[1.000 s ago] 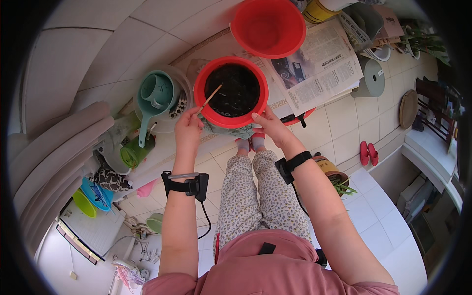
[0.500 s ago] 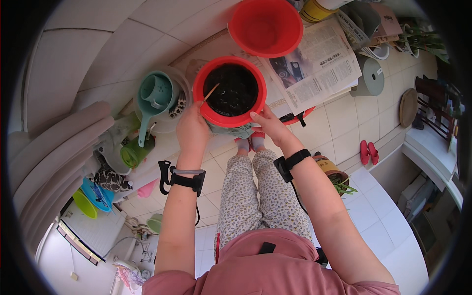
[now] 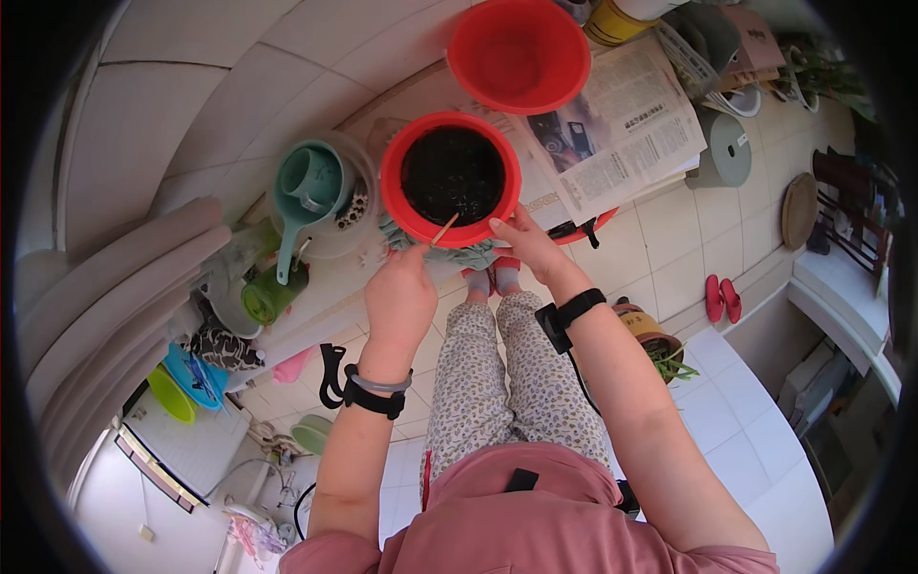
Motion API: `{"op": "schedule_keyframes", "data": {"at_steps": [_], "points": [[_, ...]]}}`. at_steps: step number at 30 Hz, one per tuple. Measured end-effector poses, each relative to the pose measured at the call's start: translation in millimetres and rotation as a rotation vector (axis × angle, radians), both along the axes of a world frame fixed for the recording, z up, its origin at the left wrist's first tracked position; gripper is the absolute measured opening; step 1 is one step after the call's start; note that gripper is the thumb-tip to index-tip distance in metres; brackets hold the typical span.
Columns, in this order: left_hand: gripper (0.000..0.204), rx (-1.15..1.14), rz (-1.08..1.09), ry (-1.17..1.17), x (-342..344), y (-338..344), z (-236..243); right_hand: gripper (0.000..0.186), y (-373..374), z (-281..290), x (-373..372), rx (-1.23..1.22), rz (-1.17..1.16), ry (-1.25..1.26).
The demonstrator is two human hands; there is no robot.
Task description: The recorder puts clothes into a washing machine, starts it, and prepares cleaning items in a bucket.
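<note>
A red basin (image 3: 507, 167) holds dark liquid (image 3: 449, 163) and sits over a rumpled grey-green cloth (image 3: 394, 234). My left hand (image 3: 400, 292), just below the basin's near-left edge, is closed on a thin wooden stick (image 3: 442, 230), whose tip reaches over the rim at the liquid's near edge. My right hand (image 3: 526, 247) grips the basin's near-right rim, thumb on top and the other fingers partly hidden beneath. Just left of the basin, a teal dipper and smaller cup (image 3: 306, 182) rest in a translucent tub.
An empty red bucket (image 3: 516, 53) stands behind the basin, beside spread newspapers (image 3: 612, 134). A green container (image 3: 273, 292) is at left. Right are a grey cylinder (image 3: 722, 153), red slippers (image 3: 722, 297), a round brown board (image 3: 798, 210) and a potted plant (image 3: 650, 340).
My left hand has come down and toward me from the basin's left side, shifting the stick to the near edge of the liquid. My right hand stays on the rim.
</note>
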State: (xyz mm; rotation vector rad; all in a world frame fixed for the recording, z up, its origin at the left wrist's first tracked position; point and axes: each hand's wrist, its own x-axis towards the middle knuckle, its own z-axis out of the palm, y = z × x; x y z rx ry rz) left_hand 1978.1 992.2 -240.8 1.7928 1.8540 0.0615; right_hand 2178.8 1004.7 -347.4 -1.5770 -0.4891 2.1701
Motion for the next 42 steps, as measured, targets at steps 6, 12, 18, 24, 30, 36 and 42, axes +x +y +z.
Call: {"op": "schedule_keyframes", "data": {"at_steps": [6, 12, 18, 24, 30, 36, 42], "points": [[0.024, 0.076, 0.042, 0.087, -13.0, 18.0, 4.4, 0.068, -0.8, -2.2, 0.8, 0.015, -0.030, -0.024], [0.021, -0.039, -0.073, 0.081, -0.2, 15.8, -6.7, 0.068, -0.5, -1.9, -1.8, 0.016, -0.015, -0.011], [0.021, 0.010, 0.043, -0.048, 6.7, 6.1, 6.3, 0.067, -0.2, 0.8, 0.2, 0.012, -0.024, -0.020], [0.023, 0.029, 0.086, 0.005, -1.7, -4.3, -11.1, 0.065, -0.1, 1.4, -0.8, -0.023, -0.003, -0.013], [0.023, 0.044, 0.082, -0.104, 8.0, 11.9, 0.6, 0.064, 1.1, -1.3, 2.4, -0.006, 0.025, -0.007], [0.024, 0.152, 0.109, -0.109, 21.4, 41.9, -35.7, 0.064, 0.6, 3.3, -2.7, 0.016, -0.013, -0.053], [0.028, 0.055, -0.031, -0.143, 14.1, 13.5, -34.3, 0.064, 0.5, -1.5, 1.9, -0.008, 0.020, -0.014]]}}
